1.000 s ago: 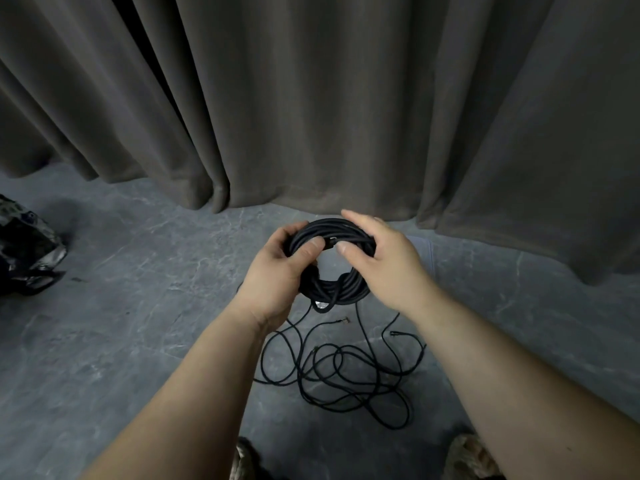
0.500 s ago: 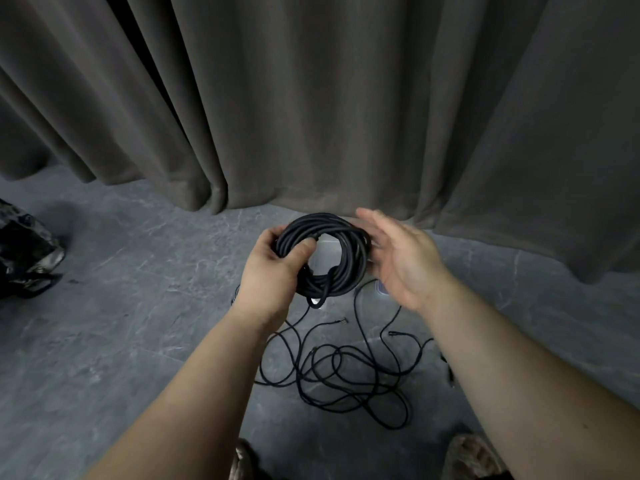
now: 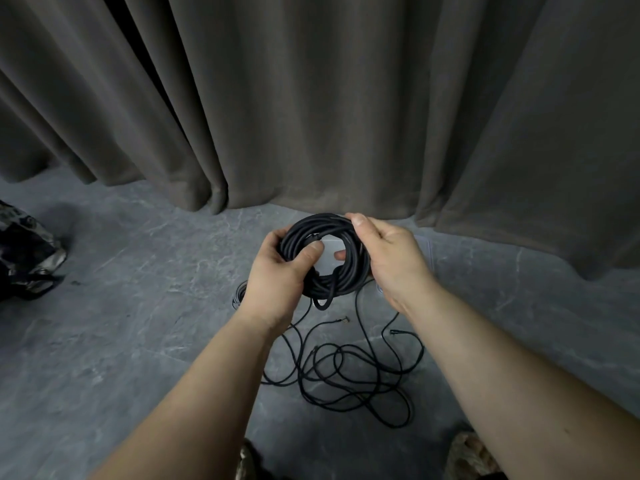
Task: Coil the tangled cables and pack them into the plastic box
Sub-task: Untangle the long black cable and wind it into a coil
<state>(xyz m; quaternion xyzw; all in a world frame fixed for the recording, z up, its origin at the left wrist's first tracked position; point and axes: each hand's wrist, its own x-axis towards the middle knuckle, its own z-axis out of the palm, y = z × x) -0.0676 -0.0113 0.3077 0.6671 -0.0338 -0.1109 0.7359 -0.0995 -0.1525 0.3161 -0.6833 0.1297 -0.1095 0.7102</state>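
A thick black cable wound into a round coil (image 3: 341, 271) hangs in front of me, held above the floor. My left hand (image 3: 277, 275) grips its left side, thumb through the middle. My right hand (image 3: 391, 258) holds the right side, thumb on top of the coil and a fingertip showing through the hole. Below, a thin black tangled cable (image 3: 346, 372) lies loose on the grey floor. A clear plastic box (image 3: 427, 252) sits on the floor behind my hands, mostly hidden; only a faint edge shows.
A heavy brown curtain (image 3: 311, 98) hangs down to the floor right behind the coil. A dark patterned bag (image 3: 24, 251) lies at the far left. Another small cable loop (image 3: 239, 294) shows by my left wrist. My shoes (image 3: 467, 455) are at the bottom edge.
My right hand, open beside the coil half a second ago, has closed back onto its right side. The coil stays in my left hand, turned a little more upright.
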